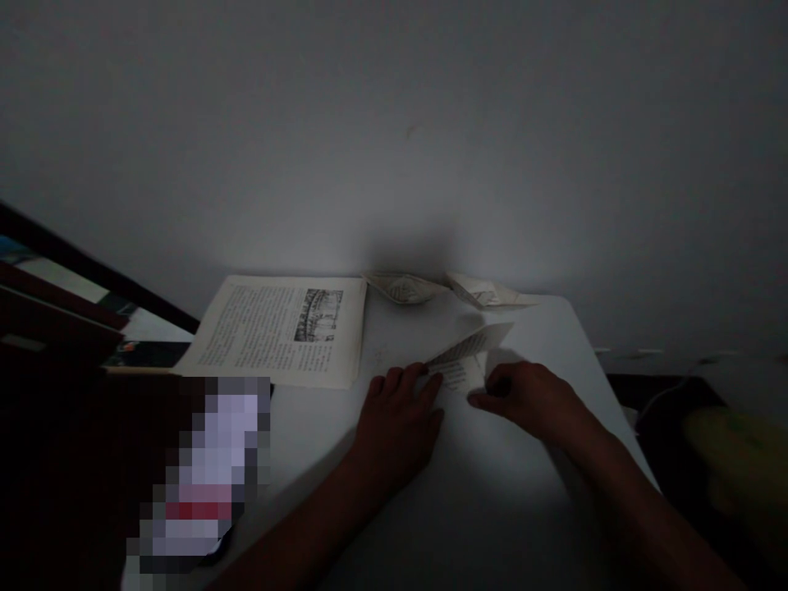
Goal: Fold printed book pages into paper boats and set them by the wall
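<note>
A folded sheet of printed paper (459, 371) lies on the white table in front of me, one flap standing up at a slant. The fingers of my left hand (400, 414) are stretched out over its left edge, thumb apart. At its right corner, my right hand (530, 396) is closed in a pinch on the paper. Just beyond, against the wall, sit two folded paper boats, one on the left (403, 289) and another on the right (489, 293).
Printed pages with a picture (258, 336) lie at the table's back left. A blurred-out, phone-like object (213, 460) is at the left edge. The table (394, 525) meets a plain wall (394, 148). Dark furniture (55, 304) stands left; something yellowish (732, 451) is at right.
</note>
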`<state>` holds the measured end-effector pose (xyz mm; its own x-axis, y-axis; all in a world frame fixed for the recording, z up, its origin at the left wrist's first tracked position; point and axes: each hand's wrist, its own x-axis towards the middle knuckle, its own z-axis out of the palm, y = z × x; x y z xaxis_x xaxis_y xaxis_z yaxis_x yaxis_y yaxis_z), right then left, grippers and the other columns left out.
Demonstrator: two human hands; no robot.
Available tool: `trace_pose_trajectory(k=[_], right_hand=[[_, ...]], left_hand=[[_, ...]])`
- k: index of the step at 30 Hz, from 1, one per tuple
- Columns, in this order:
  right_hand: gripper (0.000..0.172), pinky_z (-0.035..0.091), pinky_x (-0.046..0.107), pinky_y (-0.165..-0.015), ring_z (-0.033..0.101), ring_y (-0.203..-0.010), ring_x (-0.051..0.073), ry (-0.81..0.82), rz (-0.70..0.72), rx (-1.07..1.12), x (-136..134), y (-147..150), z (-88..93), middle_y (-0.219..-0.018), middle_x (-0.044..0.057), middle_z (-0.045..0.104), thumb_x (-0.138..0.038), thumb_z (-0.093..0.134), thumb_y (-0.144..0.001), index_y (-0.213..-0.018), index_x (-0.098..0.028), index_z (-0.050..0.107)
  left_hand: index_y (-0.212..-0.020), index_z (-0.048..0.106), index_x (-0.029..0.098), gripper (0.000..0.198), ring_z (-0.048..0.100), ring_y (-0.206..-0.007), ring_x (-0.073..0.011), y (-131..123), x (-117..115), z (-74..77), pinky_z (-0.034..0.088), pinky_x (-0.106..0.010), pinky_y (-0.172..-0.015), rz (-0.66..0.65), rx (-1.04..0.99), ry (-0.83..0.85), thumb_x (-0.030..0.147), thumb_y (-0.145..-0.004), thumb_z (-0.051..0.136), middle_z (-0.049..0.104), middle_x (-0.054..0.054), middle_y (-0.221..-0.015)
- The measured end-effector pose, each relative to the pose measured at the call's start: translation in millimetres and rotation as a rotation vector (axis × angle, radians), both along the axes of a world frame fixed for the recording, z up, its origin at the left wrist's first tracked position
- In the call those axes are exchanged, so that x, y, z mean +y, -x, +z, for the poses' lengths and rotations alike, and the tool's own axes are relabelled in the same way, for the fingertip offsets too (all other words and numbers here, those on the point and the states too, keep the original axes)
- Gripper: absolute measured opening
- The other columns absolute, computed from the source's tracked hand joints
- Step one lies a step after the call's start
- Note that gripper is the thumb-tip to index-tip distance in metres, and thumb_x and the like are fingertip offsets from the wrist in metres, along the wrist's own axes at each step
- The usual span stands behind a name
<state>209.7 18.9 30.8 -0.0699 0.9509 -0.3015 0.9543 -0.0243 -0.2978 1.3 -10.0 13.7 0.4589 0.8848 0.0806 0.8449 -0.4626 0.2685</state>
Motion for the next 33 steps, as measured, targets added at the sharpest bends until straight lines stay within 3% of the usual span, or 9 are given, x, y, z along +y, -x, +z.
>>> trace_pose_trajectory(k=[9, 14, 16, 19, 22, 25, 29, 33], right_hand=[[0.021, 0.034, 0.024, -0.049, 0.06, -0.059, 0.015, 0.184, 0.033, 0.073, -2, -27, 3.2, -0.062, 0.0, 0.067, -0.04, 0.066, -0.068, -0.06, -0.021, 0.065], [0.032, 0.034, 0.022, -0.045, 0.048, -0.042, 0.01, 0.331, 0.016, 0.406, 1, -48, -4.5, -0.044, -0.002, 0.056, -0.043, 0.064, -0.071, -0.054, -0.018, 0.055], [0.036, 0.033, 0.021, -0.042, 0.044, -0.039, 0.009, 0.31, -0.029, 0.512, 3, -52, -8.7, -0.044, -0.002, 0.056, -0.049, 0.064, -0.07, -0.054, -0.018, 0.053], [0.037, 0.031, 0.021, -0.039, 0.044, -0.04, 0.009, 0.135, -0.119, 0.605, 5, -49, -14.1, -0.046, -0.002, 0.057, -0.051, 0.066, -0.068, -0.058, -0.018, 0.053], [0.035, 0.035, 0.022, -0.043, 0.048, -0.047, 0.01, -0.093, -0.189, 0.72, 7, -42, -18.2, -0.052, -0.002, 0.055, -0.047, 0.073, -0.063, -0.063, -0.018, 0.053], [0.034, 0.047, 0.026, -0.058, 0.059, -0.065, 0.015, -0.274, -0.156, 0.957, 9, -37, -19.9, -0.075, 0.003, 0.063, -0.047, 0.074, -0.063, -0.076, -0.02, 0.058], [0.045, 0.048, 0.037, -0.085, 0.06, -0.102, 0.024, -0.228, 0.03, 1.058, 8, -29, -16.2, -0.109, 0.009, 0.064, -0.047, 0.069, -0.069, -0.106, -0.023, 0.06], [0.04, 0.044, 0.038, -0.093, 0.056, -0.11, 0.024, -0.174, 0.106, 0.876, 1, -13, -12.7, -0.115, 0.006, 0.063, -0.038, 0.065, -0.076, -0.114, -0.024, 0.06]], left_hand=[[-0.125, 0.049, 0.024, 0.041, 0.044, -0.108, -0.0276, 2, 0, -1.5, 0.038, -0.045, -0.087, -0.005, -0.038, 0.0, 0.029, -0.084, 0.051, 0.048, -0.008, -0.127], [-0.119, 0.053, 0.022, 0.037, 0.044, -0.107, -0.0274, 4, 4, -9.5, 0.038, -0.044, -0.088, -0.014, -0.115, -0.029, 0.026, -0.083, 0.051, 0.05, -0.009, -0.124], [-0.113, 0.057, 0.021, 0.031, 0.045, -0.106, -0.0269, 4, 6, -13.3, 0.038, -0.044, -0.088, -0.006, -0.163, -0.048, 0.025, -0.083, 0.051, 0.052, -0.009, -0.12], [-0.103, 0.06, 0.02, 0.022, 0.046, -0.103, -0.0258, 3, 10, -16.2, 0.038, -0.043, -0.087, 0.011, -0.213, -0.072, 0.024, -0.083, 0.05, 0.054, -0.009, -0.113], [-0.096, 0.062, 0.019, 0.017, 0.047, -0.101, -0.0249, 3, 12, -15.9, 0.038, -0.042, -0.086, 0.022, -0.243, -0.083, 0.024, -0.084, 0.05, 0.056, -0.008, -0.109], [-0.087, 0.061, 0.017, 0.014, 0.048, -0.1, -0.024, 3, 13, -15.5, 0.038, -0.042, -0.086, 0.035, -0.264, -0.086, 0.024, -0.085, 0.049, 0.058, -0.008, -0.105], [-0.083, 0.06, 0.017, 0.011, 0.049, -0.099, -0.024, 3, 13, -17.4, 0.039, -0.042, -0.086, 0.042, -0.286, -0.094, 0.024, -0.083, 0.052, 0.058, -0.009, -0.103], [-0.083, 0.059, 0.017, 0.01, 0.049, -0.099, -0.0248, 3, 11, -18.8, 0.038, -0.043, -0.086, 0.044, -0.295, -0.097, 0.025, -0.081, 0.054, 0.057, -0.009, -0.104]])
